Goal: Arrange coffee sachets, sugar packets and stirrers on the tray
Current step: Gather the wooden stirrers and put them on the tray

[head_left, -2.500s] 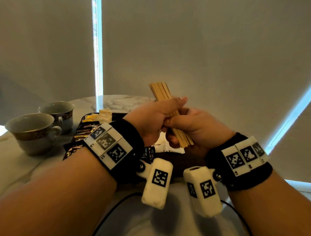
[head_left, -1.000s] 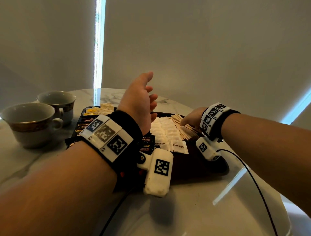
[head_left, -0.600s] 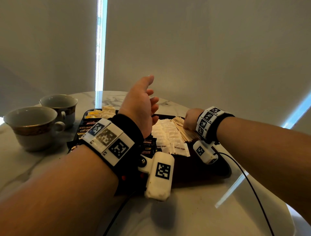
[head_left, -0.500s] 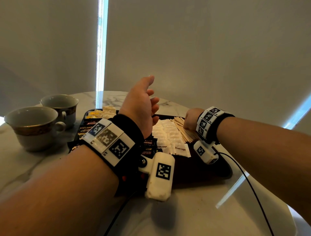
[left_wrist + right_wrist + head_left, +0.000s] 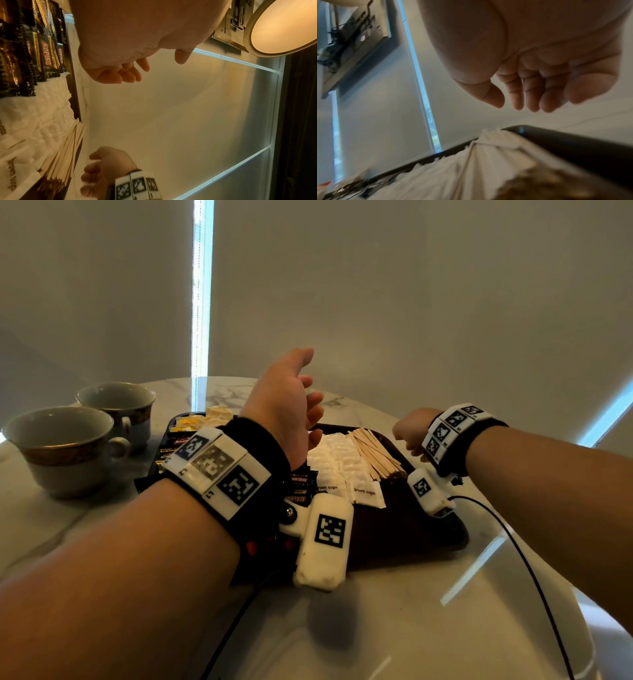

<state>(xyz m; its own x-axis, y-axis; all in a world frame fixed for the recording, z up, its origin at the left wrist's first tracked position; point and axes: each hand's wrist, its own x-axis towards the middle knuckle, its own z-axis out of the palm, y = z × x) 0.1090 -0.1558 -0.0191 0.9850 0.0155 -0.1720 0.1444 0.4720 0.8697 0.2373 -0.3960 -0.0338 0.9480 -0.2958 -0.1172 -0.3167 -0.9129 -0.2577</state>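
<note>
Both hands hover empty above the dark tray (image 5: pixel 428 529): left hand (image 5: pixel 284 409) with fingers loosely spread, right hand (image 5: pixel 409 431) with fingers slack and lightly curled. Stirrers (image 5: pixel 373 451) lie beside sugar packets (image 5: pixel 337 470) and coffee sachets (image 5: pixel 299 489).

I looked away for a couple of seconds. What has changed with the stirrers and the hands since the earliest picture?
The bundle of flat wooden stirrers, gripped upright by both hands earlier, now lies on the dark rectangular tray beside the white brown-sugar packets. The right hand let go and has lifted off to the tray's right; the left hand hovers open above the tray. The two gold-banded cups and black coffee sachets stayed put.
</note>
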